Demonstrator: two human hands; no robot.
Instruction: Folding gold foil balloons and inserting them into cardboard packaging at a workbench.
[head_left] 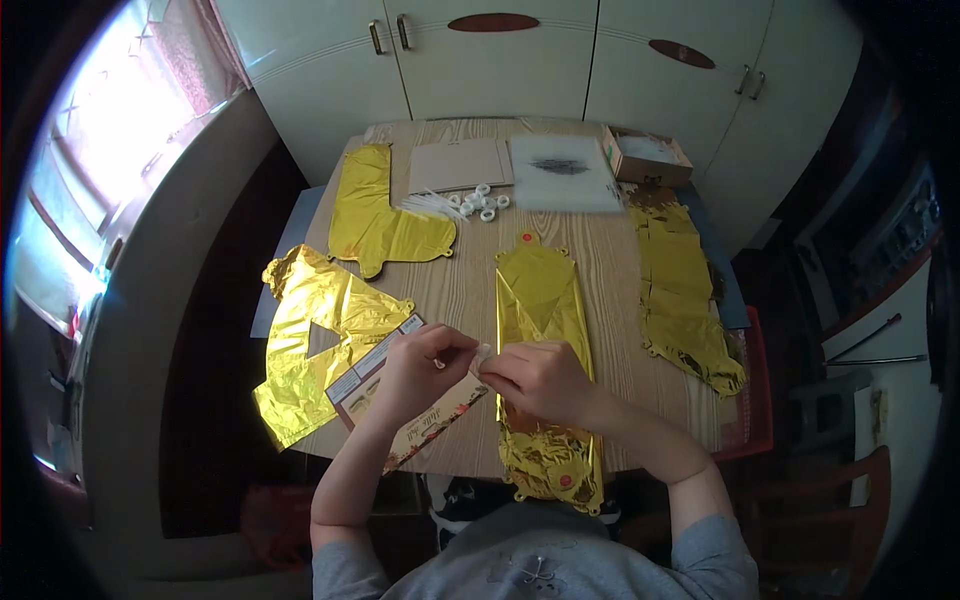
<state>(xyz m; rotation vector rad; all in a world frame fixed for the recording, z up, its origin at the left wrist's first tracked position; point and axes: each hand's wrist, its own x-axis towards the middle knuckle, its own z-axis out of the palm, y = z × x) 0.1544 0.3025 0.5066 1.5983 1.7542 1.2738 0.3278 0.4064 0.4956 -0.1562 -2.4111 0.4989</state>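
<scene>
My left hand (422,362) and my right hand (545,378) meet over the near middle of the table, both closed in a pinch. Between their fingertips is a small whitish piece (483,356), too small to make out its kind. Below my right hand lies a long gold foil balloon (540,300), flat, with a red dot at each end. A printed card package (440,420) lies partly under my left hand and wrist. To its left is a flat gold foil balloon (345,300) shaped like the letter A.
An L-shaped gold foil balloon (365,215) lies far left and another gold balloon (680,285) at right. White rings (487,202) and white sticks (428,205) sit beyond the hands, near grey-brown boards (460,165), a translucent packet (565,185) and an open box (665,170).
</scene>
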